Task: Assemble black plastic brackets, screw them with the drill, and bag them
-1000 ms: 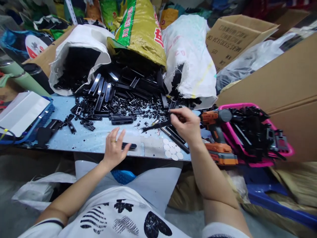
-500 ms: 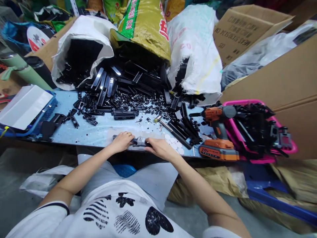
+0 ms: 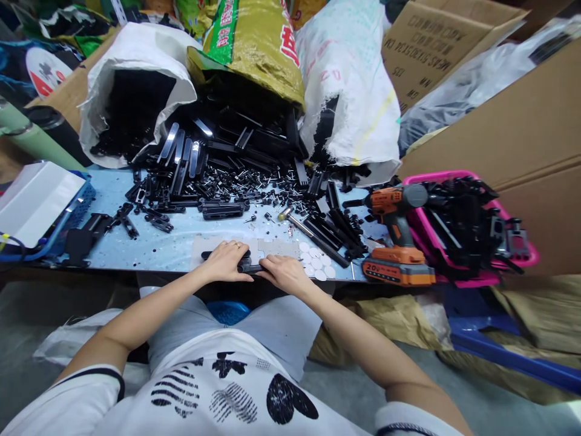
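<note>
At the front edge of the blue table, my left hand (image 3: 226,261) is closed over a long black plastic part (image 3: 247,266), whose far end shows to the left of the fingers. My right hand (image 3: 282,272) grips the right end of the same part with thumb and fingers. Both hands cover most of it, so its exact kind is hidden. Under it lies a pale flat sheet (image 3: 278,247). White round discs (image 3: 315,261) lie just right of my right hand. A hammer (image 3: 313,236) with a dark handle rests beyond them.
An orange cordless drill (image 3: 397,233) stands beside a pink basket (image 3: 535,257) of black parts at the right. Loose screws and black pieces (image 3: 231,181) spread in front of open sacks (image 3: 254,54). A blue basket (image 3: 54,242) sits at the left.
The part has turned between my hands: its grey metallic side showed before, and a dark side shows now. My right hand has moved slightly, closer to my left. The view has shifted a little.
</note>
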{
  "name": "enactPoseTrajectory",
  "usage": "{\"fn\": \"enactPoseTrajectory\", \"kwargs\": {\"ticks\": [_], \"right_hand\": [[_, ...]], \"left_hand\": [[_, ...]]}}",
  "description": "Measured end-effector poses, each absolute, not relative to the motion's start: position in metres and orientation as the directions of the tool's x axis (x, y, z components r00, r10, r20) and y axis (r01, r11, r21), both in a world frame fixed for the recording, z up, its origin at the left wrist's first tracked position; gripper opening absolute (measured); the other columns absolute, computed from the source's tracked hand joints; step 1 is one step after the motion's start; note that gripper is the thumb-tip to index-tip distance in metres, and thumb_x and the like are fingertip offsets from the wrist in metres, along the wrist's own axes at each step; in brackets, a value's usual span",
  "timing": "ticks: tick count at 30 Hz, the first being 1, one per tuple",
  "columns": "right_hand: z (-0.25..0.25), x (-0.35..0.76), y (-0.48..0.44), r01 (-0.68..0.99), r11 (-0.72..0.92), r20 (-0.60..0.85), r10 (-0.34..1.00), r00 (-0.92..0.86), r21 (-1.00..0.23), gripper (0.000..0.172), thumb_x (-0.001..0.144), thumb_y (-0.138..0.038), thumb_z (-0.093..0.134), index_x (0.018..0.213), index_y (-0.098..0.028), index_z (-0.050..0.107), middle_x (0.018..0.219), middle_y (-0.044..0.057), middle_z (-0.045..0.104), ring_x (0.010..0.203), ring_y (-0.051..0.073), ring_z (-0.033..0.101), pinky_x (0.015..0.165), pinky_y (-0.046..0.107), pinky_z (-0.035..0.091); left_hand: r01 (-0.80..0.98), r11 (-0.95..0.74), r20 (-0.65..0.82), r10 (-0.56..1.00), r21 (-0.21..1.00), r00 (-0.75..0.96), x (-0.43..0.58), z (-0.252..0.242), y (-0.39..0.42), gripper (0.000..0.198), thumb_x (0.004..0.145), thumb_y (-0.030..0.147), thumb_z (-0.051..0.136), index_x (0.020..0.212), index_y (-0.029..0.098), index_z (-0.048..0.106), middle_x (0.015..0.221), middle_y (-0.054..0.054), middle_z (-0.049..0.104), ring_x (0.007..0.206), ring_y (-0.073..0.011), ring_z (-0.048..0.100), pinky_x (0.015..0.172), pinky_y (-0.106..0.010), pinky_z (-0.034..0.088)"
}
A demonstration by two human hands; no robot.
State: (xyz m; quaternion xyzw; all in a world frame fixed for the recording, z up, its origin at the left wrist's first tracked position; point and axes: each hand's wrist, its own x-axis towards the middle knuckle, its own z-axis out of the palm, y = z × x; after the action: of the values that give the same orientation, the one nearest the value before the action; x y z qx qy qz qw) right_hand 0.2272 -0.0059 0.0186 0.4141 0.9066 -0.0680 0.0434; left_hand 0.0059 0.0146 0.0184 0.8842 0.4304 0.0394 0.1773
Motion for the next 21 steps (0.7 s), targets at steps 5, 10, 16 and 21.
{"fn": "enactPoseTrajectory", "kwargs": {"ticks": [5, 10, 16, 21], "right_hand": [[0.036, 0.220, -0.012, 0.730, 0.683, -0.038, 0.731, -0.682, 0.025, 0.038, 0.098, -0.044, 0.028, 0.101, -0.020, 0.057, 0.087, 0.006, 0.062, 0.077, 0.016, 0.055, 0.060, 0.028, 0.024], [0.051, 0.212, -0.015, 0.730, 0.680, -0.034, 0.733, -0.680, 0.067, 0.034, 0.098, -0.040, 0.031, 0.100, -0.019, 0.057, 0.085, 0.006, 0.062, 0.075, 0.015, 0.053, 0.061, 0.029, 0.023], [0.051, 0.213, -0.007, 0.710, 0.701, -0.018, 0.712, -0.702, 0.065, 0.032, 0.098, -0.040, 0.034, 0.099, -0.018, 0.058, 0.084, 0.006, 0.062, 0.076, 0.016, 0.054, 0.062, 0.029, 0.024], [0.021, 0.240, 0.004, 0.751, 0.659, -0.023, 0.751, -0.660, -0.049, 0.038, 0.095, -0.048, 0.036, 0.096, -0.018, 0.060, 0.085, 0.005, 0.064, 0.080, 0.017, 0.056, 0.065, 0.028, 0.030]], "left_hand": [[0.739, -0.539, 0.003, 0.809, 0.405, 0.588, 0.002, 0.017, 0.010, 0.064, 0.068, 0.070, 0.059, 0.104, 0.019, 0.045, 0.094, -0.008, 0.060, 0.084, -0.0258, 0.060, 0.070, -0.034, 0.045], [0.698, -0.595, 0.119, 0.788, 0.399, 0.604, -0.003, 0.010, 0.008, 0.055, 0.073, 0.064, 0.058, 0.102, 0.018, 0.046, 0.093, -0.008, 0.061, 0.084, -0.0242, 0.062, 0.067, -0.032, 0.046], [0.693, -0.611, 0.181, 0.785, 0.384, 0.592, -0.003, 0.002, 0.004, 0.041, 0.079, 0.057, 0.055, 0.094, 0.019, 0.052, 0.084, -0.006, 0.062, 0.079, -0.0207, 0.062, 0.066, -0.029, 0.047], [0.700, -0.621, 0.059, 0.761, 0.352, 0.646, 0.015, 0.004, 0.028, 0.053, 0.078, 0.061, 0.054, 0.107, 0.017, 0.053, 0.092, -0.008, 0.063, 0.089, -0.0243, 0.061, 0.074, -0.033, 0.047]]}}
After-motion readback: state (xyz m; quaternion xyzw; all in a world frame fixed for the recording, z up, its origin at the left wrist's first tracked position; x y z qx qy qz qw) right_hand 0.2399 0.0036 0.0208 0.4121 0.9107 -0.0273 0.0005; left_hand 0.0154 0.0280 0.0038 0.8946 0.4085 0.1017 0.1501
